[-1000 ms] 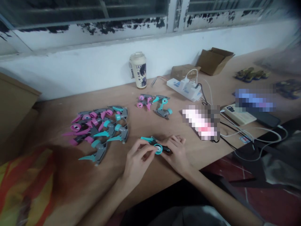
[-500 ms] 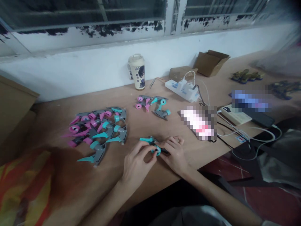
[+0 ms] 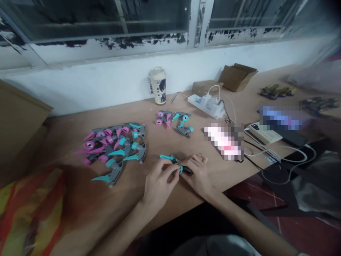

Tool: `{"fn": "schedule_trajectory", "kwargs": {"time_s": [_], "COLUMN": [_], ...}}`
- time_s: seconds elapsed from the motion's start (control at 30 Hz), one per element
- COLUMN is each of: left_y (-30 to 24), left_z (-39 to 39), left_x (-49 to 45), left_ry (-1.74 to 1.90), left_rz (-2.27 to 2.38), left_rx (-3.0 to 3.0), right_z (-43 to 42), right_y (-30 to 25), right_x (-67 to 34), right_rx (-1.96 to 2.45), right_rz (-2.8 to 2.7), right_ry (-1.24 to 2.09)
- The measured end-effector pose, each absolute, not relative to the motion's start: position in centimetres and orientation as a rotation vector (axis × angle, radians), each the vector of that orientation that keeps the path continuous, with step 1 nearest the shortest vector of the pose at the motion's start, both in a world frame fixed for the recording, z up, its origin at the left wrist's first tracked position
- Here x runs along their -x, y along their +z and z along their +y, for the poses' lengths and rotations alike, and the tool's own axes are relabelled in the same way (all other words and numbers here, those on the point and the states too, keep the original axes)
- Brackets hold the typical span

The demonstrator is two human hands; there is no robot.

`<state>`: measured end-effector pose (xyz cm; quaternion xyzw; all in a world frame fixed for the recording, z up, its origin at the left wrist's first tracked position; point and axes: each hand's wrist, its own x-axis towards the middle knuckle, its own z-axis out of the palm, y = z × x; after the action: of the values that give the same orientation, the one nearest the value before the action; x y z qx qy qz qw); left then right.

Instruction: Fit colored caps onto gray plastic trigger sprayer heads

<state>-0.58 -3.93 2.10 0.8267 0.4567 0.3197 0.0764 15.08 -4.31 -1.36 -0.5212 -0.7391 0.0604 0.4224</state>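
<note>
Between my hands is a spray trigger head (image 3: pixel 167 157) with a teal trigger, teal collar and dark body, its lever pointing left. My right hand (image 3: pixel 197 175) has its fingers closed round the body and steadies it just above the table. The thumb and forefinger of my left hand (image 3: pixel 161 181) are pinched at the mouth of the teal collar. Any small part between those fingertips is hidden. Left of my hands lies a pile of similar spray trigger heads (image 3: pixel 114 170), some teal and some pink. A smaller group of spray trigger heads (image 3: pixel 183 131) rests farther back.
A lidded coffee cup (image 3: pixel 159 87) stands by the wall. To its right are a white power strip (image 3: pixel 204 106), an open cardboard box (image 3: pixel 238 77), a blurred-out phone (image 3: pixel 223 142) and a power bank (image 3: pixel 265 132) with cables. A colourful bag (image 3: pixel 32 217) sits at lower left.
My left fingertips have moved closer in at the collar, and the dark bit seen between them before is now hidden. My right hand keeps its hold. The view has shifted slightly.
</note>
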Motion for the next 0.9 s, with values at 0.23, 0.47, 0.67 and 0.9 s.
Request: {"fn": "schedule_trajectory", "kwargs": {"time_s": [0.23,0.47,0.67,0.9], "left_y": [3.0,2.5,1.6,0.4], "left_z": [-4.1,-4.1,-3.5,-3.4], "left_x": [0.0,0.1,1.1,1.3], "left_ry": [0.817,0.958,1.013,1.259], "left_rz": [1.605,1.456,1.198,1.087], "left_rx": [-2.386,-2.278,-2.337,-2.390], "right_z": [-4.3,-4.6,-4.3,-3.7], "right_y": [-1.7,-1.8,-1.5,-0.8], "right_x": [-15.1,-14.6,-14.9,-14.9], "right_rx": [1.288,1.265,1.328,1.295], "right_rz": [-1.845,-1.823,-1.752,-1.647], "right_ry": [0.083,0.007,0.114,0.259]}}
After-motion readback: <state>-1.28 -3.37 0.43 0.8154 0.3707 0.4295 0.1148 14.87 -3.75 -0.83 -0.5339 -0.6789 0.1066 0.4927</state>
